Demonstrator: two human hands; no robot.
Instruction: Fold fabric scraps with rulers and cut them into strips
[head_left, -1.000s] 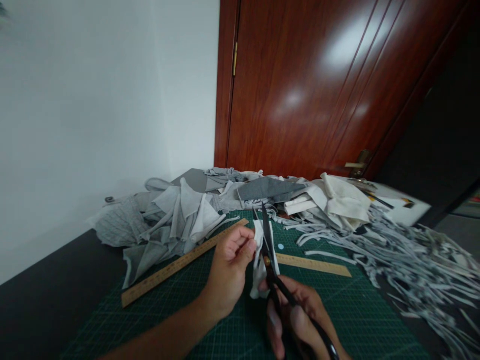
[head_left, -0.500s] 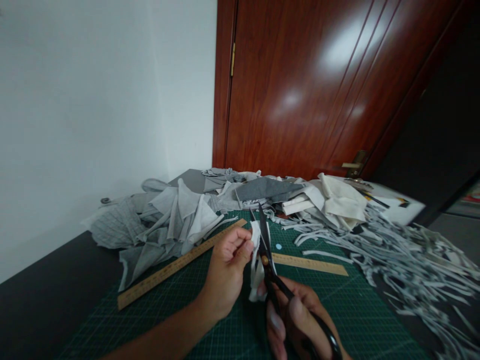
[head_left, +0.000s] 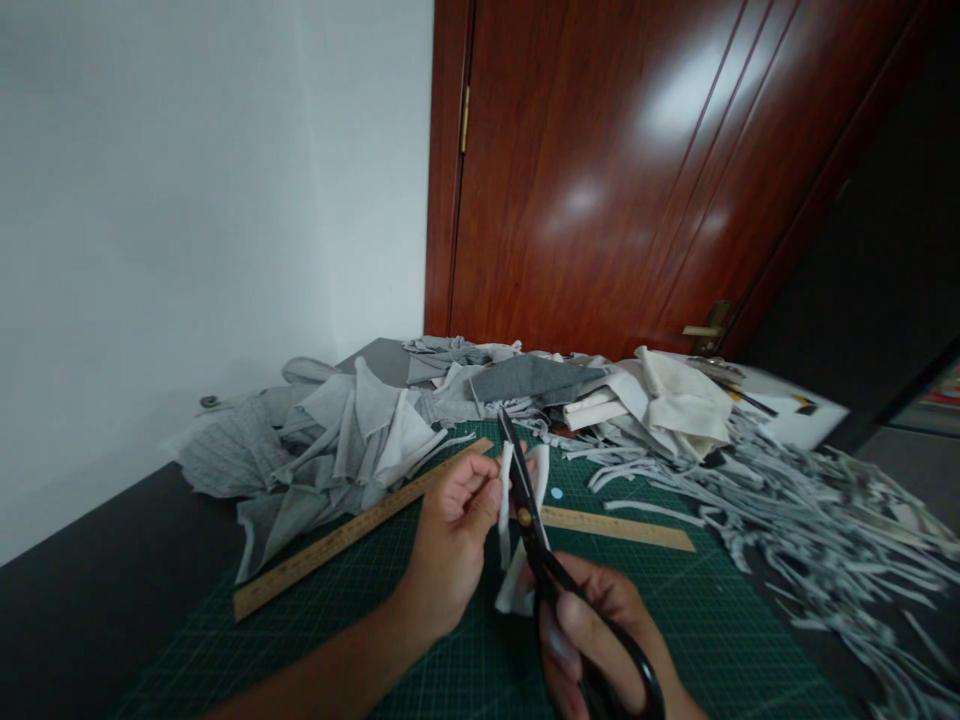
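Observation:
Black-handled scissors [head_left: 526, 517] are in my right hand [head_left: 607, 625], fingers through the loops, with the blades pointing away from me and closed together. My left hand [head_left: 459, 535] pinches a narrow white fabric strip [head_left: 505, 500] just left of the blades. Another light piece of fabric [head_left: 517, 588] hangs beneath and to the right of the scissors, partly hidden by them; whether it still joins the strip I cannot tell. Both hands are above a green cutting mat [head_left: 420, 660].
Wooden rulers lie on the mat, one [head_left: 352, 540] at left, one [head_left: 619, 528] at right. Grey fabric pieces [head_left: 300, 440] heap at the left; cream cloth [head_left: 686, 400] lies at the back right. Many cut strips [head_left: 832, 540] spread along the right. A wooden door [head_left: 600, 180] stands behind.
The scissor blades have closed and swung slightly left. The fabric at the blades now shows as separate narrow lengths on either side. My left hand has barely moved.

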